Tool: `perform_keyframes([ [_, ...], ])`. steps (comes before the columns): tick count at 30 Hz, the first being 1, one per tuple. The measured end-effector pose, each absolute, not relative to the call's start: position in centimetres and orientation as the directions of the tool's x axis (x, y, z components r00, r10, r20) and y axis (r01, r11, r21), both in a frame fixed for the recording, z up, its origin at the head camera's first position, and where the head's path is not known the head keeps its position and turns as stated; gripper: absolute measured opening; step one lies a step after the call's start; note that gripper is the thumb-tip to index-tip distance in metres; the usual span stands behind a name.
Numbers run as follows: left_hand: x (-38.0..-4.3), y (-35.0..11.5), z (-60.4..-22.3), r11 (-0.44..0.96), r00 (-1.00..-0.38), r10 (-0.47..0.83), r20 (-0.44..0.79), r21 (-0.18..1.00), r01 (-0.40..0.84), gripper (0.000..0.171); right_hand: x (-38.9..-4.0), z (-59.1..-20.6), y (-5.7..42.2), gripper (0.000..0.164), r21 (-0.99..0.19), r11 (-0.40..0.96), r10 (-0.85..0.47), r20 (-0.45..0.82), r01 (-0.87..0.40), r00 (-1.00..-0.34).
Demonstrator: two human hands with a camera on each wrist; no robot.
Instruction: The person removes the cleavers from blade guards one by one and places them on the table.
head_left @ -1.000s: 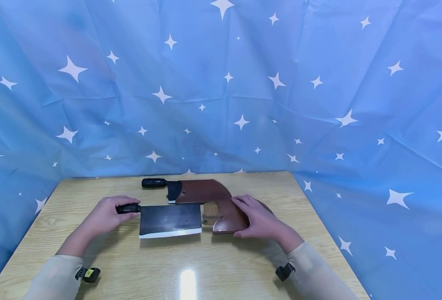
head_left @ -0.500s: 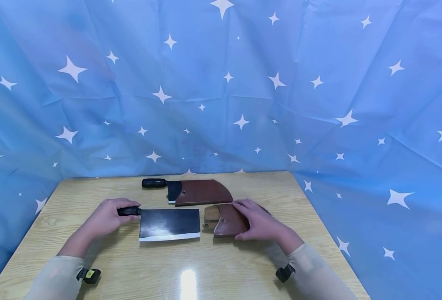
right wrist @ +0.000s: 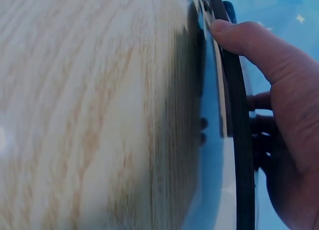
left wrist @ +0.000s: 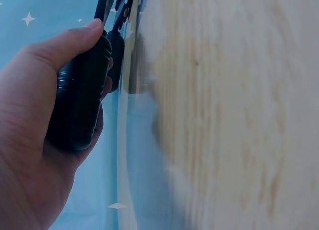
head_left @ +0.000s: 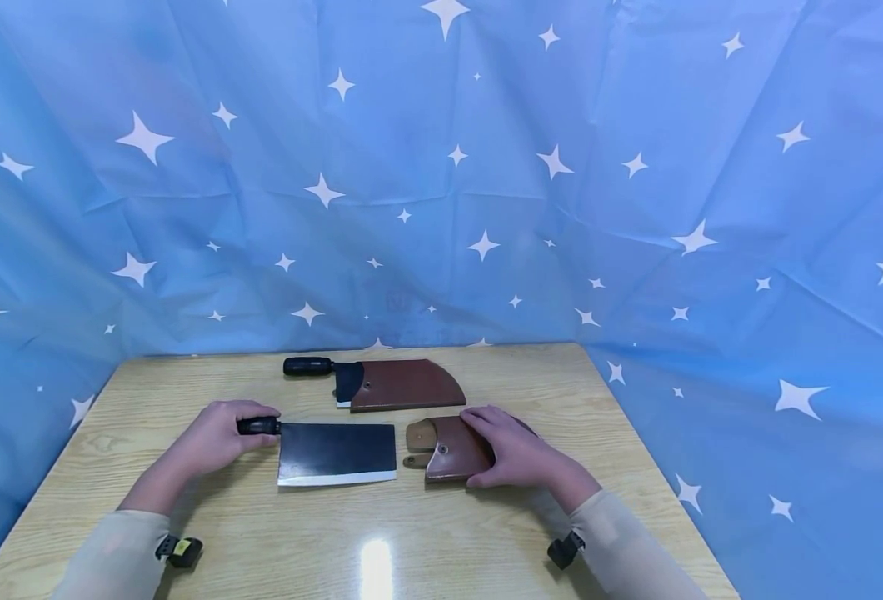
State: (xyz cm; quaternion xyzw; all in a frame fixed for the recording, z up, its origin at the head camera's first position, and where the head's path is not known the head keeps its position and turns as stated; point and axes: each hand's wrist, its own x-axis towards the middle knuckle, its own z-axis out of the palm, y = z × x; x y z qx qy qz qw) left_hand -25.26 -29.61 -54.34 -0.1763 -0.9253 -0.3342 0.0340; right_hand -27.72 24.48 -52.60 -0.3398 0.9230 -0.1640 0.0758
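In the head view my left hand [head_left: 220, 437] grips the black handle [head_left: 258, 425] of a cleaver [head_left: 336, 454]. Its dark blade is bare and points right, with the bright edge toward me. Fingers and thumb wrap the handle [left wrist: 79, 95] in the left wrist view. Across a narrow gap from the blade tip, my right hand [head_left: 516, 450] holds a brown leather knife sheath [head_left: 456, 450] between thumb and fingers. The sheath's mouth and tan strap [head_left: 421, 435] face the blade. The right wrist view shows the sheath [right wrist: 237, 105] edge-on, raised over the table; the palm hides its far end.
Behind these, a second cleaver with a black handle [head_left: 307, 366] lies in a brown sheath [head_left: 407, 385] near the table's back edge. The wooden table [head_left: 276, 542] meets a blue star-printed curtain [head_left: 426, 208] at the back and sides.
Both hands have drawn the cleaver and sheath slightly toward me. The held sheath no longer overlaps the rear sheathed cleaver in view, and the gap between blade and sheath has widened a little.
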Motion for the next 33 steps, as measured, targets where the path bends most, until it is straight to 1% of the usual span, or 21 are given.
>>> perform_keyframes([
  [6, -25.4, -29.7, -54.7, 0.714, -0.933, 0.316, 0.171, 0.605, 0.353, 0.041, -27.8, -52.6, 24.3, 0.113, -0.373, 0.709, -0.656, -0.037, -0.599, -0.754],
  [19, -25.7, -29.8, -54.8, 0.738, -0.924, 0.348, 0.161, 0.560, 0.376, 0.036, -28.3, -53.5, 24.0, 0.114, -0.368, 0.698, -0.674, -0.050, -0.614, -0.737],
  [26, -25.8, -29.5, -54.9, 0.762, -0.921, 0.351, 0.167, 0.521, 0.385, 0.036, -28.3, -53.6, 23.9, 0.113, -0.383, 0.705, -0.671, -0.087, -0.597, -0.736],
  [33, -25.9, -29.5, -54.9, 0.761, -0.934, 0.339, 0.116, 0.549, 0.345, 0.036, -28.5, -53.9, 24.0, 0.114, -0.412, 0.700, -0.670, -0.097, -0.583, -0.736],
])
